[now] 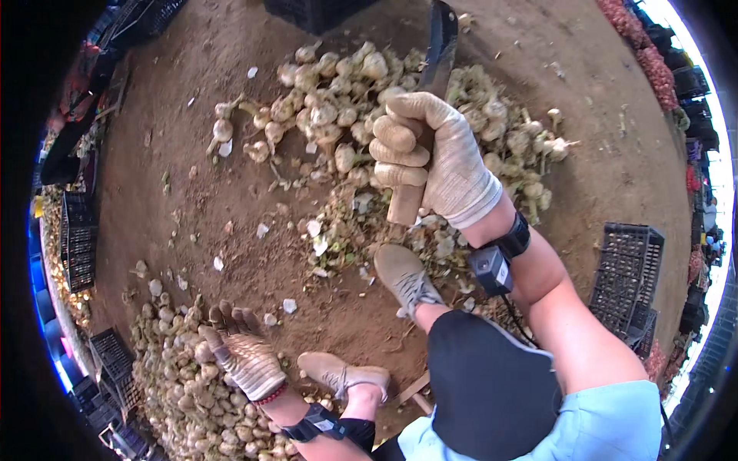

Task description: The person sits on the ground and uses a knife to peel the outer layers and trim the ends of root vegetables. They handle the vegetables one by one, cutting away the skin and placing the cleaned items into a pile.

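My right hand [424, 155], in a soiled whitish knit glove, is closed around the wooden handle [405, 204] of a knife. Its dark, broad blade [441, 49] points away from me, above a heap of garlic bulbs with stems [331, 104]. My left hand [245, 348], gloved too, has its fingers apart and nothing in it. It is over the edge of a large pile of trimmed garlic bulbs [196, 403] at the lower left. Cut stems and roots [346, 230] lie on the dirt floor between the heap and my shoes.
Black plastic crates stand at the right [625, 276], at the left [79, 242], at the lower left [112, 351] and at the top [317, 14]. My shoes [403, 276] rest on the dirt floor [190, 213]. Filled reddish net sacks [657, 78] line the far right.
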Demonstrator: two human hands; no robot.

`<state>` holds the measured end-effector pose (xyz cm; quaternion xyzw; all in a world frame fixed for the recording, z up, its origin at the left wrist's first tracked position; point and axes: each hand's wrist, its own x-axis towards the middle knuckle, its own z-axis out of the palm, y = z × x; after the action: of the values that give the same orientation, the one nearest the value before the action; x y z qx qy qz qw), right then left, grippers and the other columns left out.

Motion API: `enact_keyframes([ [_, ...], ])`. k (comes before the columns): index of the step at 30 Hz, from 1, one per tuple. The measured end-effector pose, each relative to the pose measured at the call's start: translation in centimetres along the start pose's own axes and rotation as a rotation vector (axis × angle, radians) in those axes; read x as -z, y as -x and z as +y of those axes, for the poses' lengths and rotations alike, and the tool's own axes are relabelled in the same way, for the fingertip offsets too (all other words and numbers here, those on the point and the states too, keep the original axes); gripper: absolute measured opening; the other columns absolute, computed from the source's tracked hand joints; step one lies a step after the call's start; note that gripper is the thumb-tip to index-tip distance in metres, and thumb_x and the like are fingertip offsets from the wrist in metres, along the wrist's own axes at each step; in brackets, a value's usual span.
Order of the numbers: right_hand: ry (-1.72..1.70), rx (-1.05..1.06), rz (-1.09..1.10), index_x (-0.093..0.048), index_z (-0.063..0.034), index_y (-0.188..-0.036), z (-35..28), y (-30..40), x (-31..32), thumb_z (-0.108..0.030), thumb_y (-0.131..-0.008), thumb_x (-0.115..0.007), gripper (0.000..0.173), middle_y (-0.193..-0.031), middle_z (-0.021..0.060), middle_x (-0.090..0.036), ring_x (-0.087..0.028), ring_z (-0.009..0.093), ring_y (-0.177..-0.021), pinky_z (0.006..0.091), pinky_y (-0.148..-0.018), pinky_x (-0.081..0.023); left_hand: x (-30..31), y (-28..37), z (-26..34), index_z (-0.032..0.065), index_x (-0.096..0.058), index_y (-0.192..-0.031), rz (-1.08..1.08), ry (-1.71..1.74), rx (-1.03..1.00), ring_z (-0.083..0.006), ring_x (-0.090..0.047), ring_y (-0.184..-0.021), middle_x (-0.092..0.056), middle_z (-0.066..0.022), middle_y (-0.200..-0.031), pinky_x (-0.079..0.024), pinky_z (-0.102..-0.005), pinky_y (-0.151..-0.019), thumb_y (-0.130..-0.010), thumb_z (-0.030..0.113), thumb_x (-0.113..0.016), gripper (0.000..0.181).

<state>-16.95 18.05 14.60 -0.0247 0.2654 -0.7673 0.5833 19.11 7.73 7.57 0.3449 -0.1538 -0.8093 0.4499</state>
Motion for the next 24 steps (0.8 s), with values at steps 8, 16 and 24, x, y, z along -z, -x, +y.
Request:
enact_keyframes([
  [8,-0.061,0.184,-0.325,-0.059,-0.0079,-0.061,-4.0,6.5,-9.6,-0.028,-0.088,-0.056,0.033,-0.057,-0.0002,-0.053,-0.039,0.008,-0.047,0.0230,-0.040,-0.031,-2.9,4.0,4.1,0.0082,-0.060,-0.114,0.038,-0.264,-0.157,-0.0160,-0.060,-0.087,-0.065,-0.0046,-0.108,-0.050,-0.0304,-0.082,-0.091,0.034,-0.059,0.034],
  [16,-0.052,0.263,-0.458,-0.063,-0.0111,-0.081,-3.6,13.1,-14.1,-0.028,-0.088,-0.057,0.019,-0.066,0.0028,-0.059,-0.041,0.009,-0.049,0.0232,-0.040,-0.034,-3.6,11.4,11.2,0.0073,-0.060,-0.113,-0.001,-0.351,-0.356,-0.0140,-0.060,-0.082,-0.066,-0.0039,-0.101,-0.051,-0.0294,-0.077,-0.091,0.032,-0.061,0.034],
  [24,0.288,-0.017,-0.420,-0.057,-0.0069,-0.063,0.1,21.5,-19.2,-0.036,-0.080,-0.064,0.035,-0.056,0.0009,-0.048,-0.045,0.010,-0.047,0.0257,-0.043,-0.037,-3.4,21.6,15.5,0.0112,-0.061,-0.115,-0.156,-0.384,-0.496,-0.0121,-0.058,-0.088,-0.065,-0.0010,-0.108,-0.047,-0.0288,-0.081,-0.091,0.032,-0.060,0.031],
])
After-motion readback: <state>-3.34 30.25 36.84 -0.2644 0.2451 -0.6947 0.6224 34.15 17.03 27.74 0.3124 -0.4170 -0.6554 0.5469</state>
